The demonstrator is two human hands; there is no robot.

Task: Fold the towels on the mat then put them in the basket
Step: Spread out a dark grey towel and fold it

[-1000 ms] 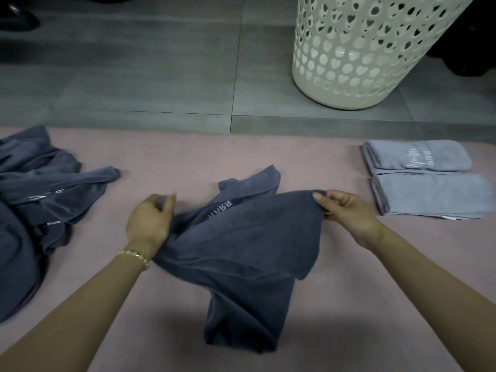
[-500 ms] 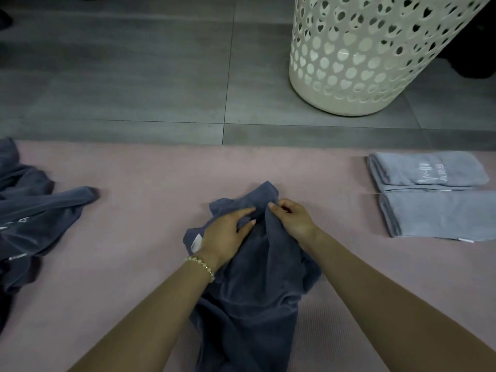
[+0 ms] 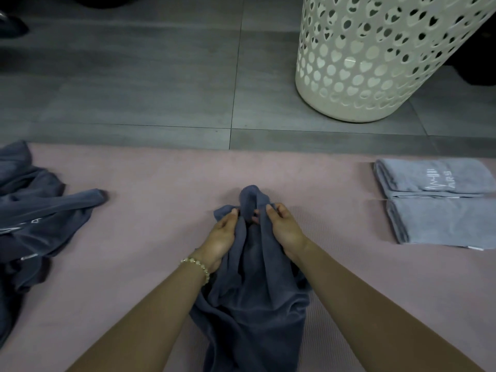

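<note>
Dark grey-blue towel [image 3: 252, 304] lies bunched in the middle of the pink mat [image 3: 161, 183], seen from the head camera, which is the only view. Its upper end is gathered into a small peak between the two hands. The left hand [image 3: 221, 237], with a bead bracelet [image 3: 197, 265] at the wrist, has its fingers curled round the cloth from the left. The right hand [image 3: 285, 229] pinches the edge from the right, thumb on top. The two hands are almost touching.

One second ago the same hands stood well apart and held the towel stretched by its upper corners. Half a second ago they had already come together, and now they grip a little higher on the gathered edge. I judge that the corners are being joined for a first fold in half, but the cloth hangs in loose wrinkles, so no clean fold is made yet.

Two folded light grey towels [image 3: 440, 200] lie side by side on the right of the mat. A pile of dark towels [image 3: 40, 216] waits unfolded on the left. The white basket [image 3: 375, 63] stands on the grey floor [image 3: 134, 89] beyond the mat; what is inside it cannot be told from here. Much of the task seems to remain.
</note>
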